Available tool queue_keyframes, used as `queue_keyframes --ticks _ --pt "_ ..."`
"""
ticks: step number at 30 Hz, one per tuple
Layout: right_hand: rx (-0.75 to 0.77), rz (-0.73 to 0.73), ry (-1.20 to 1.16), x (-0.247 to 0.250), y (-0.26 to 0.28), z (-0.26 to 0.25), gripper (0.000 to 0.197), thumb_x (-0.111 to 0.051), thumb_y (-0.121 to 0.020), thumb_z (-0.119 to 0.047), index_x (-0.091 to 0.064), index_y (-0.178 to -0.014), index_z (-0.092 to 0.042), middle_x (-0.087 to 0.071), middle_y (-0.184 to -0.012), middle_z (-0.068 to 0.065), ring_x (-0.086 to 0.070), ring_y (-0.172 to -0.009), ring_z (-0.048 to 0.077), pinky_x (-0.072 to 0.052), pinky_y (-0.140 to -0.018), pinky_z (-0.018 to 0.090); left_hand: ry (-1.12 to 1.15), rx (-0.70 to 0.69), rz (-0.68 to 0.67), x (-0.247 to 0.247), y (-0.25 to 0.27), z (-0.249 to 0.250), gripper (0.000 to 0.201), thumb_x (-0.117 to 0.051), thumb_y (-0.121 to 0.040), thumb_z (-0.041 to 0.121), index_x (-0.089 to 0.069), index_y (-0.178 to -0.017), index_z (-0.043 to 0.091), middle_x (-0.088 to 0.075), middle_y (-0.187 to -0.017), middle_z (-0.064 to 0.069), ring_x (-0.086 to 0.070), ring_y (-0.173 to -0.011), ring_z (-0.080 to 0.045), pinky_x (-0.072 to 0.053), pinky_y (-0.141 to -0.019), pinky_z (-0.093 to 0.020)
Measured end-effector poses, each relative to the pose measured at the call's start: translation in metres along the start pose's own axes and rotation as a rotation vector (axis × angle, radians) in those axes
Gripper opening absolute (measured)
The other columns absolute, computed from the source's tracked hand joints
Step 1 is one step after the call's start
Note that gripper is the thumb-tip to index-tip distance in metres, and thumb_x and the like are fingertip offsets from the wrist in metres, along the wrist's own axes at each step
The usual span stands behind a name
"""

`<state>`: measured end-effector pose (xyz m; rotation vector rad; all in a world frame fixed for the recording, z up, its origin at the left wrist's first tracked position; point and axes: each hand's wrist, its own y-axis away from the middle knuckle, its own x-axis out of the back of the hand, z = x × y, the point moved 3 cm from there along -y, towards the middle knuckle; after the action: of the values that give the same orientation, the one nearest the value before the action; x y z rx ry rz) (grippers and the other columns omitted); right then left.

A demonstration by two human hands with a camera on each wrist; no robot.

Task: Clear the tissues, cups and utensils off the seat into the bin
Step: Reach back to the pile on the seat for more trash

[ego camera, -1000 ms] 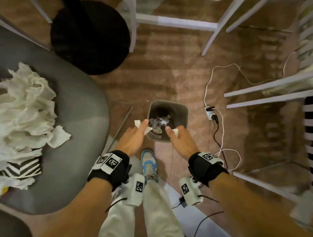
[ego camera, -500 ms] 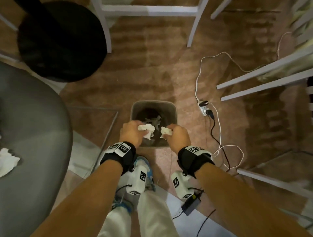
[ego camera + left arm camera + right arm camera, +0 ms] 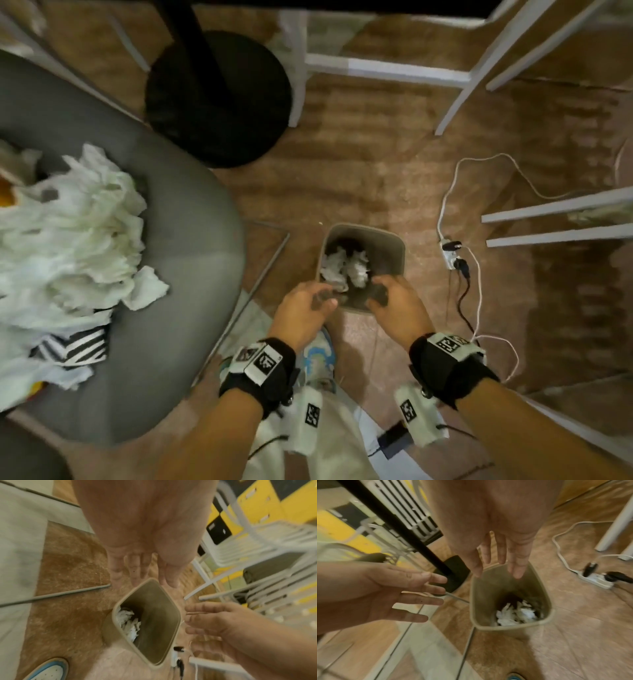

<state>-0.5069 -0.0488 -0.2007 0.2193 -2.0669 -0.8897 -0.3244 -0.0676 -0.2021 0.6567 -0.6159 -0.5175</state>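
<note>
A beige bin (image 3: 397, 246) stands on the floor in front of my foot, with crumpled white tissues (image 3: 346, 267) inside. My left hand (image 3: 325, 298) and right hand (image 3: 376, 298) hover over its near rim, both empty. The wrist views show the left hand's fingers (image 3: 137, 566) and the right hand's fingers (image 3: 517, 563) straight above the bin (image 3: 154, 615) (image 3: 510, 626). At the left, a grey seat (image 3: 178, 274) carries a big pile of white tissues (image 3: 68, 240) and a black-and-white striped item (image 3: 75, 346).
A black round stand base (image 3: 219, 99) sits behind the seat. White chair legs (image 3: 387, 68) cross the top and right. A power strip with cables (image 3: 452, 257) lies right of the bin. A thin grey rod (image 3: 260, 281) lies left of it, and my shoe (image 3: 318, 359) is below.
Both hands held small tissue wads over the bin and have let them go. The wads now lie in the bin and the fingers are spread. The seat pile is back in view.
</note>
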Motion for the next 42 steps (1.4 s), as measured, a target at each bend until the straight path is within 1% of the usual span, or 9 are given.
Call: queue_keyframes --ticks 4,7,12,16,20,25,31,36,42 --pt "0.235 -0.011 0.043 0.014 0.031 -0.084 0.034 -0.065 -0.088 -0.020 -0.059 -0.121 -0.017 -0.055 -0.121 0.002 -0.056 -0.111 0.020 -0.045 -0.094 0.031 0.305 -0.015 0.245 0.067 0.077 -0.012 0.013 -0.061 -0.092 0.014 -0.070 -0.098 0.022 -0.068 -0.098 0.006 -0.062 -0.086 0.002 -0.049 -0.082 -0.018" --pt "0.406 -0.057 0.104 0.013 0.046 -0.156 0.023 -0.062 -0.090 -0.022 -0.062 -0.113 -0.021 -0.055 -0.110 -0.003 -0.056 -0.104 0.016 -0.043 -0.086 0.028 0.498 0.059 0.476 0.122 0.129 -0.040 0.014 -0.060 -0.092 0.014 -0.070 -0.089 0.025 -0.071 -0.082 0.009 -0.067 -0.077 -0.006 -0.052 -0.074 -0.023" --pt "0.678 -0.119 0.256 -0.023 0.060 -0.267 0.018 -0.060 -0.091 -0.024 -0.062 -0.108 -0.019 -0.055 -0.104 -0.003 -0.055 -0.100 0.017 -0.039 -0.082 0.025 0.521 0.255 0.851 0.184 0.184 -0.108 0.015 -0.061 -0.089 0.013 -0.067 -0.091 0.027 -0.068 -0.088 0.009 -0.063 -0.079 -0.008 -0.052 -0.076 -0.030" --pt "0.800 -0.197 0.370 -0.077 0.070 -0.325 0.024 -0.060 -0.091 -0.027 -0.060 -0.114 -0.020 -0.055 -0.111 0.000 -0.054 -0.105 0.018 -0.043 -0.085 0.029 0.377 0.456 1.065 0.207 0.206 -0.154 0.024 -0.064 -0.085 0.017 -0.062 -0.107 0.022 -0.055 -0.112 -0.001 -0.058 -0.097 -0.020 -0.048 -0.090 -0.037" --pt "0.838 -0.257 0.446 -0.120 0.081 -0.356 0.023 -0.059 -0.090 -0.033 -0.062 -0.109 -0.019 -0.060 -0.104 0.002 -0.057 -0.100 0.021 -0.048 -0.085 0.036 0.467 0.677 1.058 0.213 0.203 -0.181 0.051 -0.068 -0.082 0.031 -0.048 -0.127 0.016 -0.041 -0.130 -0.010 -0.050 -0.115 -0.032 -0.041 -0.098 -0.039" --pt "0.889 -0.307 0.624 -0.162 0.099 -0.370 0.042 -0.063 -0.085 -0.043 -0.055 -0.119 -0.020 -0.052 -0.114 0.003 -0.049 -0.108 0.021 -0.048 -0.084 0.035 0.446 0.769 1.053 0.225 0.192 -0.193 0.068 -0.067 -0.084 0.032 -0.031 -0.139 0.015 -0.033 -0.132 -0.011 -0.057 -0.102 -0.039 -0.048 -0.080 -0.043" --pt "0.869 -0.201 0.849 -0.189 0.094 -0.380 0.077 -0.075 -0.071 -0.047 -0.039 -0.132 -0.018 -0.032 -0.133 0.009 -0.034 -0.121 0.030 -0.049 -0.088 0.044 0.349 0.872 0.931 0.236 0.187 -0.208 0.059 -0.067 -0.086 0.033 -0.038 -0.132 0.011 -0.035 -0.122 -0.012 -0.059 -0.097 -0.036 -0.050 -0.075 -0.043" --pt "0.860 -0.209 0.860 -0.192 0.090 -0.377 0.064 -0.068 -0.076 -0.025 -0.040 -0.133 -0.014 -0.032 -0.137 0.012 -0.037 -0.123 0.033 -0.050 -0.088 0.040 0.285 0.851 0.943 0.238 0.188 -0.206 0.037 -0.071 -0.082 0.022 -0.047 -0.110 0.016 -0.033 -0.123 -0.008 -0.061 -0.081 -0.034 -0.052 -0.071 -0.041" --pt "0.932 -0.074 0.726 -0.169 0.090 -0.373 0.038 -0.060 -0.082 -0.009 -0.059 -0.119 -0.014 -0.049 -0.130 0.007 -0.053 -0.114 0.028 -0.054 -0.066 0.037 0.309 0.801 0.899 0.236 0.192 -0.200 0.039 -0.068 -0.086 0.035 -0.050 -0.119 0.022 -0.052 -0.124 -0.006 -0.061 -0.100 -0.039 -0.049 -0.079 -0.044"
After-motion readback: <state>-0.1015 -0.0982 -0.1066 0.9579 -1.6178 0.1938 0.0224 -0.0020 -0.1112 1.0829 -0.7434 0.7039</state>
